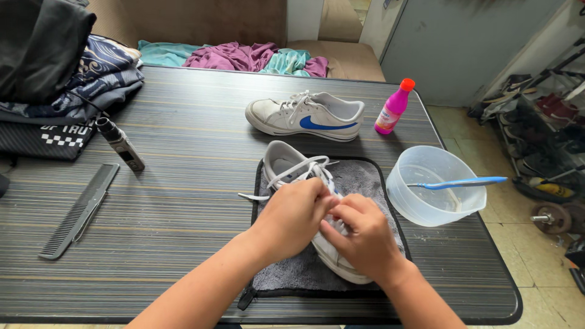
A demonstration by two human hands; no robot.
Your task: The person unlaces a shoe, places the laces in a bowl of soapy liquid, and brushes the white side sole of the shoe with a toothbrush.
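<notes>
On the dark grey towel mat (365, 183) at the near-centre of the counter (183, 201), a white sneaker (292, 167) is laid, heel away from the person, toe toward them; long axis runs far-left to near-right, slightly diagonal. Both hands are set directly over its lace section, so the shoe lies straight under and just ahead of them.

Left hand (291, 216): curled, fingertips pinched on the white laces (286, 176) near the tongue. Right hand (361, 234): also curled, thumb and forefinger closed on a lace or eyelet area; exact bit gripped is hidden by the fingers. Hands are touching or nearly so, thumbs facing. Neither is clearly nearer; both are on the shoe. One loose lace end is trailed off the mat's left edge onto the counter.

Surroundings:
- 2nd sneaker (304, 116), white w/ blue side mark, on its sole, further back, well apart from the hands.
- Pink bottle (393, 108), orange cap, upright, just right of that shoe.
- Clear plastic bowl (426, 201) just right of the mat, blue-handled brush (463, 181) resting across it.
- Black comb (79, 210) and small grey device (120, 144), far left.
- Folded clothes (67, 79), far-left corner.

Nothing is seen between hands and shoe; bowl is the closest item on the right side.
</notes>
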